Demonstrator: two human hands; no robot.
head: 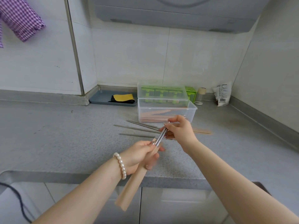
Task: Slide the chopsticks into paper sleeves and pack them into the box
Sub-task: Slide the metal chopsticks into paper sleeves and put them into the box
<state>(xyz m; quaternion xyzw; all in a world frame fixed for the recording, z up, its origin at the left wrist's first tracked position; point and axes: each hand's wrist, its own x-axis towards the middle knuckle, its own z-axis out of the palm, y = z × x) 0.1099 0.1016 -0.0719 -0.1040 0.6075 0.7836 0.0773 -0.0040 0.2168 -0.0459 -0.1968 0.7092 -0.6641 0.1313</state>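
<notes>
My left hand (142, 156) grips a tan paper sleeve (129, 189) that hangs down past the counter edge. My right hand (179, 128) pinches the top of a pair of metal chopsticks (161, 137) whose lower ends are inside the sleeve's mouth. Several loose metal chopsticks (137, 128) lie on the grey counter behind my hands. A clear plastic box (166, 113) stands beyond them, lid raised, with several sleeved pairs lying inside. One more paper sleeve (202, 131) lies flat to the right of my right hand.
A blue tray (97, 99) with a yellow and black cloth sits in the back corner. Green containers (191, 92), a small jar (200, 96) and a white packet (222, 94) line the back wall. The counter's front edge (64, 177) runs under my forearms.
</notes>
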